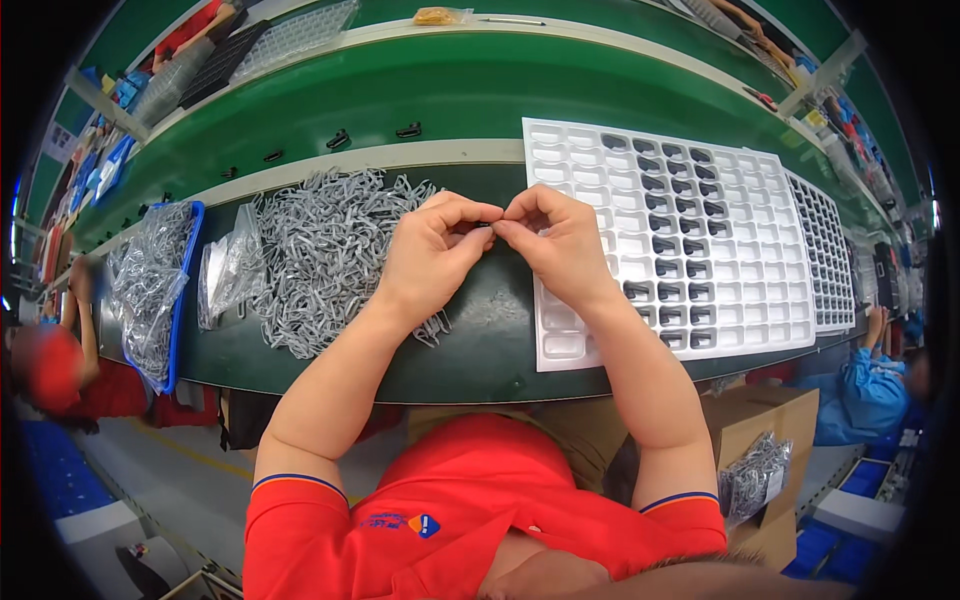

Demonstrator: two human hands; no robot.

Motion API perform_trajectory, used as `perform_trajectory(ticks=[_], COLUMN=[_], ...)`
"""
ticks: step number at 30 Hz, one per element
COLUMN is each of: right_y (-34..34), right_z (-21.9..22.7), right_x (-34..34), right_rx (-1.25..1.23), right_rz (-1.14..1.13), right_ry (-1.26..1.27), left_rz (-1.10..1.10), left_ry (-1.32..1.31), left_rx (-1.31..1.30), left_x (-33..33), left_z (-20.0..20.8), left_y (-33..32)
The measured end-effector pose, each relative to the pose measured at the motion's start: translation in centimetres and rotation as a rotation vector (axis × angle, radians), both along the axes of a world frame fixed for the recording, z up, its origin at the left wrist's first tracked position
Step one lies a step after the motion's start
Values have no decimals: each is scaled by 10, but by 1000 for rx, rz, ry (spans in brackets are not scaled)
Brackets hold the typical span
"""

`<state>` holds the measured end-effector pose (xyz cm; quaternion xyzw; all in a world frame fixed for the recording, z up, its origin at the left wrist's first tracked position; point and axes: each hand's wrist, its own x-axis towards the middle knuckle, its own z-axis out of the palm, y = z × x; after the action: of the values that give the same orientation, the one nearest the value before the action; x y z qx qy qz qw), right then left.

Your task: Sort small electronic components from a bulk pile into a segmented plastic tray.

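My left hand (432,250) and my right hand (560,245) meet over the dark green table, fingertips pinched together almost touching. A small dark piece shows between them, mostly covered by the fingers, so its kind is unclear. Close by on the left, partly behind my left hand, lies a heap of small grey looped plastic-looking parts (320,255). Under and beyond my right wrist is a white moulded tray (765,240) with rows of wells. Small black parts (664,246) sit in several of its middle columns.
Left of the heap are a clear plastic bag (233,262) and a blue bin (186,290) of bagged grey parts. Loose black parts (338,139) lie on the green conveyor (450,90) beyond. A second tray (828,250) and a cardboard box (790,420) are at right. Other people work at both sides.
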<state>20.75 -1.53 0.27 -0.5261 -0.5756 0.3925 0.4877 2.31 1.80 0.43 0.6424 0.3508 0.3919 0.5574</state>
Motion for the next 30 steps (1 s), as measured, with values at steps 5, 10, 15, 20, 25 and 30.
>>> perform_trajectory(ticks=[5,10,15,20,25,30], right_y=[-1,2,13,9,7,-1], right_z=[1,1,-23,-28,-32,-28], right_x=[-2,-4,-4,-7,-22,-12], right_rx=[40,76,487,482,511,473], right_rz=[75,59,52,152,164,138], right_ry=[171,16,-517,-816,-960,-1030], left_rz=[-101,-4,176,152,219,161], left_ry=[-137,133,423,567,864,1024], left_rx=[-173,163,442,695,714,742], left_x=[-9,-15,-13,22,25,61], left_z=[2,14,36,33,-17,-10], left_y=[4,10,43,130,195,185])
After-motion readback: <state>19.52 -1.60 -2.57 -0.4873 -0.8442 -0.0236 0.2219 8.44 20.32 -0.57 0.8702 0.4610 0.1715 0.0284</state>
